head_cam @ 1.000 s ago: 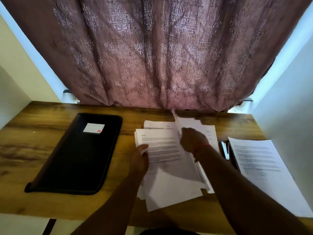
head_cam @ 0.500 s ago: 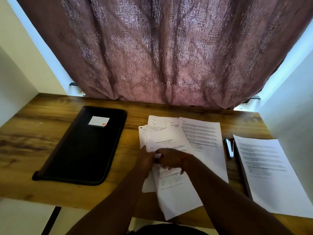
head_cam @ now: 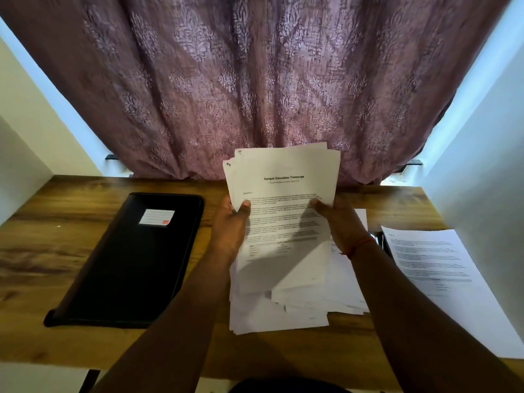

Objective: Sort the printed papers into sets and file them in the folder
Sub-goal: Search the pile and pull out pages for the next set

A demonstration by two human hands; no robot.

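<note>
We have the stack of printed papers (head_cam: 283, 222) raised between our hands, left hand (head_cam: 229, 231) and right hand (head_cam: 340, 225) each gripping a side edge, apparently mid-sorting; next we likely square it, the closed black folder (head_cam: 127, 265) lying left of our left hand.

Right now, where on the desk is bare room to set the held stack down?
Bare wood lies left of the black folder, behind it toward the curtain, and along the near desk edge. The strip between folder and loose papers is narrow. Crowded right: more sheets, then the separate sheet. Both hands grip the held stack.
</note>
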